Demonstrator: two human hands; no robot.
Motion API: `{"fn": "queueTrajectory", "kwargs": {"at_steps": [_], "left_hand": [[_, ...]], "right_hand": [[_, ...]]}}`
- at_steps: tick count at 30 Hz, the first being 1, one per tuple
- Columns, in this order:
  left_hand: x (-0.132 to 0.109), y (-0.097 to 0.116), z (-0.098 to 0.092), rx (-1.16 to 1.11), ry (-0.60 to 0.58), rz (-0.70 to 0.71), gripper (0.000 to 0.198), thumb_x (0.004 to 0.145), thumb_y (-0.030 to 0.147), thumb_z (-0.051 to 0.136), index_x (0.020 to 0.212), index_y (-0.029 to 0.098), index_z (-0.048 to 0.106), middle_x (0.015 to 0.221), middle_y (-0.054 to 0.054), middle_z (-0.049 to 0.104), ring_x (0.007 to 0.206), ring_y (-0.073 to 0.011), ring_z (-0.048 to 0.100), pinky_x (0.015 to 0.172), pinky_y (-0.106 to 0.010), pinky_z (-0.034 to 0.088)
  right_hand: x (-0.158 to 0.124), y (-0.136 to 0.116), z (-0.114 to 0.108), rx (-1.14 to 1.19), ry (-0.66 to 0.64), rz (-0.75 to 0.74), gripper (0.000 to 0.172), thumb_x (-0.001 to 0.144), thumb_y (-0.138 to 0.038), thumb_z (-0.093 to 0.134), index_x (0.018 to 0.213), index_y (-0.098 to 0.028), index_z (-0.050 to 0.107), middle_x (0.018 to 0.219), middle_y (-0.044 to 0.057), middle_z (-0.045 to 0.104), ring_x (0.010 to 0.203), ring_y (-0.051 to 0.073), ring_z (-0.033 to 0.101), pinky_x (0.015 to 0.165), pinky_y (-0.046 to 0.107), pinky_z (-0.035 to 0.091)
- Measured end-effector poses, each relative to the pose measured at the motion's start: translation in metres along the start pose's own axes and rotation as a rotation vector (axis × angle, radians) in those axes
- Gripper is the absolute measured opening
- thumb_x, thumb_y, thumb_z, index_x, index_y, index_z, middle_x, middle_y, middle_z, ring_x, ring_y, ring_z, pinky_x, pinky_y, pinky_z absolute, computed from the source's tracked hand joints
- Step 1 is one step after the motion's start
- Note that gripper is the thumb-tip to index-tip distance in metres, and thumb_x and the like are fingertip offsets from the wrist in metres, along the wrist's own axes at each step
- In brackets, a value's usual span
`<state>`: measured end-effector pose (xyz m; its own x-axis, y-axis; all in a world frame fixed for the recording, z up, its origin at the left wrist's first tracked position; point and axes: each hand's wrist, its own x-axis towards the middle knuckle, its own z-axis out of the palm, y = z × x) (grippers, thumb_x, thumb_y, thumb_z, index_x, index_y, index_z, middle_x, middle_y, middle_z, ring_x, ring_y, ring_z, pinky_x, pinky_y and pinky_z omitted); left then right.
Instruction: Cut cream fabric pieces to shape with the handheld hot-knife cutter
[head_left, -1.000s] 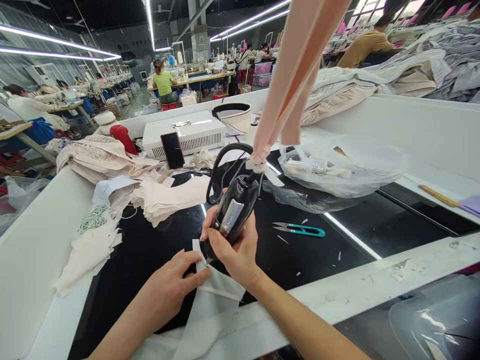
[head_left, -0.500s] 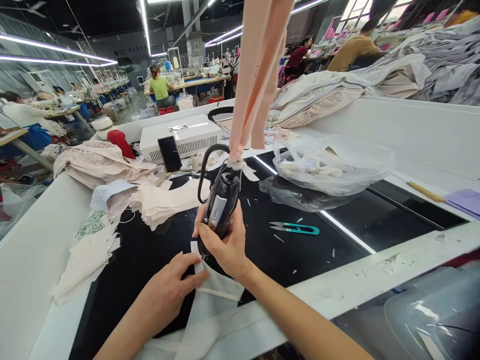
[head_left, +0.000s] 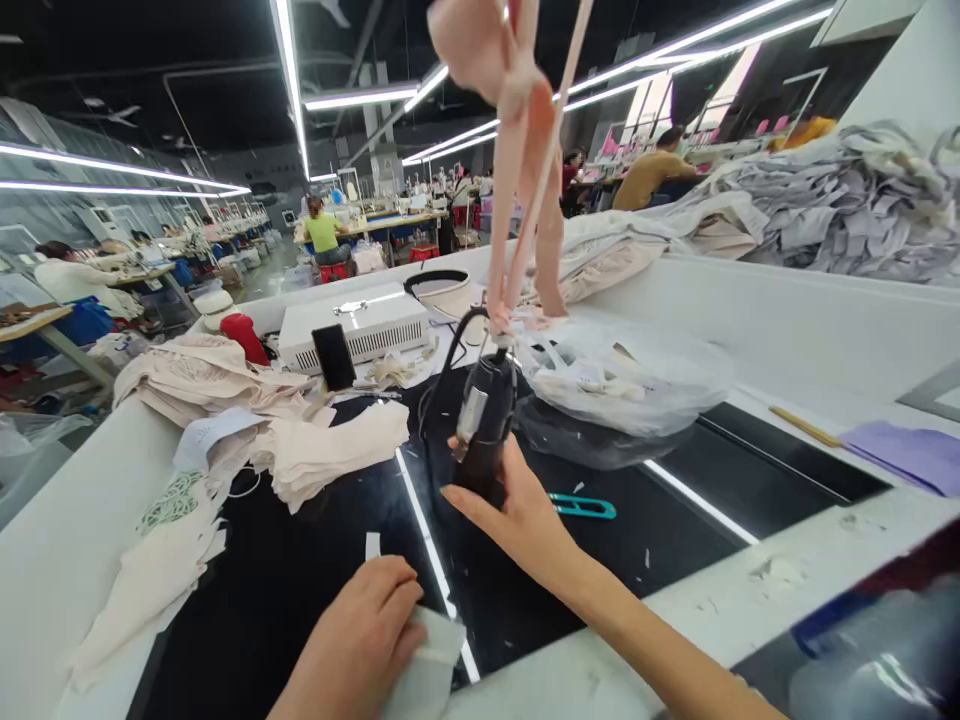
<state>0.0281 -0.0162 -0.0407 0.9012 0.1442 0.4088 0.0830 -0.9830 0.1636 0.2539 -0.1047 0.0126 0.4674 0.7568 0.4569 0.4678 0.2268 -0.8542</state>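
Note:
My right hand (head_left: 517, 520) is around a black hand-held power tool (head_left: 487, 410) with a silver plate on its side and a dark cord. Its thumb is stretched out; its fingers curl behind the body. The tool hangs upright from knotted peach fabric strips (head_left: 510, 200). Lower left, my left hand (head_left: 367, 630) is closed on a pale fabric piece (head_left: 431, 650) just above the black tabletop (head_left: 300, 580); a narrow white end shows beyond the knuckles. The tool and the fabric piece are apart. Teal thread snips (head_left: 585, 507) lie right of my right hand, partly hidden behind it.
Stacked cream fabric pieces (head_left: 337, 450) and green cords (head_left: 171, 500) lie on the left. Behind stand a phone (head_left: 334, 357) and a white box (head_left: 356, 325). A clear plastic bag (head_left: 630, 380) is at right, near a purple cloth (head_left: 907, 455). People sit at sewing tables beyond.
The tool has risen off the fabric piece and moved right with my right hand, whose thumb has loosened. My left hand has drawn the fabric piece nearer. The view has tilted up.

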Motion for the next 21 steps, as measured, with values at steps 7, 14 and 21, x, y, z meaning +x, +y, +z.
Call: {"fn": "queueTrajectory", "kwargs": {"at_steps": [7,14,21], "left_hand": [[0.005,-0.009,0.032,0.046,0.122,0.069,0.015,0.093,0.006,0.054,0.087,0.021,0.053,0.097,-0.003,0.068,0.092,-0.0186,0.073,0.091,-0.032,0.062],[0.010,-0.010,0.041,0.364,0.148,0.060,0.023,0.090,0.002,0.046,0.078,0.023,0.047,0.066,0.002,0.054,0.054,-0.0164,0.057,0.053,-0.029,0.049],[0.007,-0.014,0.020,0.138,-0.142,-0.235,0.013,0.087,0.023,0.068,0.079,0.022,0.057,0.069,0.003,0.062,0.058,-0.0163,0.061,0.055,-0.024,0.042]], "right_hand": [[-0.022,0.052,-0.089,-0.615,-0.223,-0.020,0.061,0.092,-0.056,0.063,0.143,-0.024,0.058,0.136,0.017,0.067,0.126,0.036,0.064,0.107,0.055,0.054],[-0.042,0.098,-0.131,-0.890,-0.250,-0.238,0.043,0.098,-0.053,0.052,0.122,-0.025,0.074,0.116,0.013,0.077,0.101,0.031,0.076,0.085,0.043,0.065],[-0.042,0.084,-0.117,-0.802,-0.231,-0.202,0.021,0.102,-0.029,0.047,0.097,-0.025,0.068,0.090,0.007,0.072,0.074,0.022,0.071,0.066,0.034,0.059]]}}
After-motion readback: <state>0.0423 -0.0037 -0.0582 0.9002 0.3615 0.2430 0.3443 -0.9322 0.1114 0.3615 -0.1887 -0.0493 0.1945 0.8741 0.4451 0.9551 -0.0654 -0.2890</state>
